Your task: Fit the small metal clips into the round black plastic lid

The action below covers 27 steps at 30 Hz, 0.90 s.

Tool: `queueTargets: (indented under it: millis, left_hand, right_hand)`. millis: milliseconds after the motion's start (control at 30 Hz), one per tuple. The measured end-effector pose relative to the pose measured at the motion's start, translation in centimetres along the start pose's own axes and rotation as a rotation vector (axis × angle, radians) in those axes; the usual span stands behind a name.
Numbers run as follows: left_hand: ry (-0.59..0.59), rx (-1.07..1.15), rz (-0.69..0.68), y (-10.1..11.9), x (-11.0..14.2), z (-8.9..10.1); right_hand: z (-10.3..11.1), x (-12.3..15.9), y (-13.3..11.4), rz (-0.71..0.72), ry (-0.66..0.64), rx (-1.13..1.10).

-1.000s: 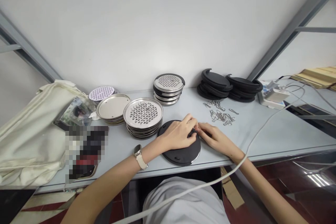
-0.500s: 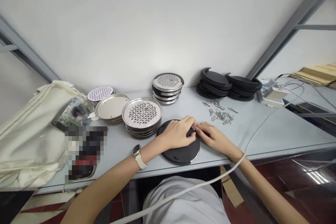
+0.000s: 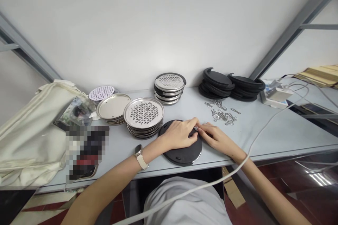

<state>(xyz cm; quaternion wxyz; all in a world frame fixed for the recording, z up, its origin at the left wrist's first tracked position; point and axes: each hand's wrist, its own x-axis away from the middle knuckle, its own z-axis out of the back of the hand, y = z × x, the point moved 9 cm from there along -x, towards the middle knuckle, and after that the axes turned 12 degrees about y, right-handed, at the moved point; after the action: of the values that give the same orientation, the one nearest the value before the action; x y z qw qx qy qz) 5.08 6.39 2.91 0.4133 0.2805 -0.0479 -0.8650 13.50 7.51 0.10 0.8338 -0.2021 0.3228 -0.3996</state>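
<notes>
A black round cover [image 3: 182,155] lies flat near the table's front edge, a sliver of shiny metal showing at its lower right rim. My left hand [image 3: 179,134], a watch on its wrist, rests across the cover with its fingers bent over the upper right rim. There my right hand [image 3: 215,137] meets it, thumb and fingers pinched on a small shiny metal clip [image 3: 195,128], which the fingertips mostly hide. Behind my right hand lies a loose pile of metal clips [image 3: 221,115]. Left of the cover stands a stack of round metal grater plates [image 3: 144,114].
Plain metal discs [image 3: 114,106] and a white perforated disc [image 3: 101,92] sit further left. At the wall stand a grater stack [image 3: 169,88] and black cover stacks [image 3: 216,81]. A white cable [image 3: 260,137] crosses over my right forearm. Cream cloth [image 3: 29,137] covers the left end.
The view has shifted very slightly. Both hands stay at the cover's upper right rim, with only a slight shift of the fingers around the clip.
</notes>
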Motion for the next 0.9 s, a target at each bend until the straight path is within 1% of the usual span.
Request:
queueTargets:
  millis: [633,900]
  left_hand:
    - [-0.021,0.045,-0.004,0.05,-0.04,-0.19]
    - [-0.001,0.073,0.01,-0.11,0.01,-0.31]
  right_hand:
    - [-0.05,0.13,0.23,0.002,-0.007,0.012]
    - [-0.21,0.08,0.23,0.019,-0.014,0.017]
